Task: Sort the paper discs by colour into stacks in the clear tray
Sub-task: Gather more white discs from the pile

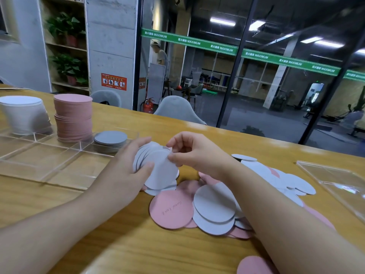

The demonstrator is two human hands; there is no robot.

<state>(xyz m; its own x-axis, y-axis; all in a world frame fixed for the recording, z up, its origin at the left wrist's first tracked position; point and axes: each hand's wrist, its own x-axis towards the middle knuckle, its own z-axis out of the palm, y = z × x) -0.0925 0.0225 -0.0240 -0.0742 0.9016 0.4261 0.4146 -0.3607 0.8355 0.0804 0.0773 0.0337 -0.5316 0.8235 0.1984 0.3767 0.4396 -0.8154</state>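
Observation:
My left hand [130, 167] holds a fanned bunch of grey paper discs [160, 171] just above the wooden table. My right hand [189, 153] pinches the top edge of the front disc of that bunch. Loose pink and grey discs [213, 204] lie scattered on the table under and to the right of my right forearm; one pink disc [170, 209] bears handwriting. The clear tray [39, 155] sits at the left. It holds a tall pink stack [73, 117], a white stack [24, 113] and a low grey stack [110, 140].
A clear lid or second tray [335, 180] lies at the right edge of the table. Grey chairs [177, 109] stand behind the table's far edge, in front of a glass wall. The tray's near compartments hold nothing.

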